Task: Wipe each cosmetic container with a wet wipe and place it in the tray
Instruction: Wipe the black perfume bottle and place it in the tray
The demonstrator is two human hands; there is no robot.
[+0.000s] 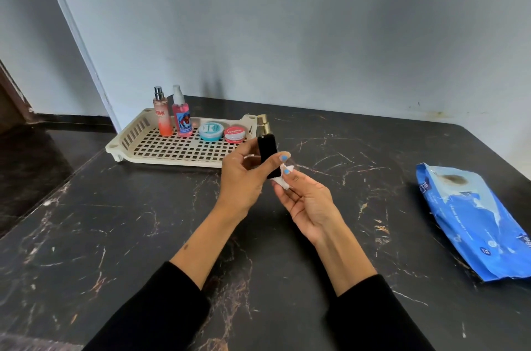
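Fingers, left hand [244,175]: curled round a black container [267,155], held upright and slightly tilted above the bench [143,235], in front of the tray's right end.
Fingers, right hand [304,201]: pinching a white wet wipe [283,179] against the lower end of the black container (blue-painted nails show at the tips).
Tray [149,149]: cream plastic, lattice floor, slotted walls, at the left rear of the bench near the wall.
Peach spray bottle [162,112]: upright in the tray, rear left, silver nozzle.
Pink spray bottle [181,112]: upright, just beside the peach one on its right, clear cap.
Blue round tin [211,131]: lying flat in the tray, right of the bottles.
Red round tin [234,134]: flat, just beside the blue tin, lettered "Vaseline".
Gold-capped bottle [263,123]: on the bench just outside the tray's right end, partly hidden behind the black container.
Sleeves [161,310]: black, on both forearms.
Wipes pack [471,221]: blue, lying flat at the right edge of the bench, well apart from the hands.
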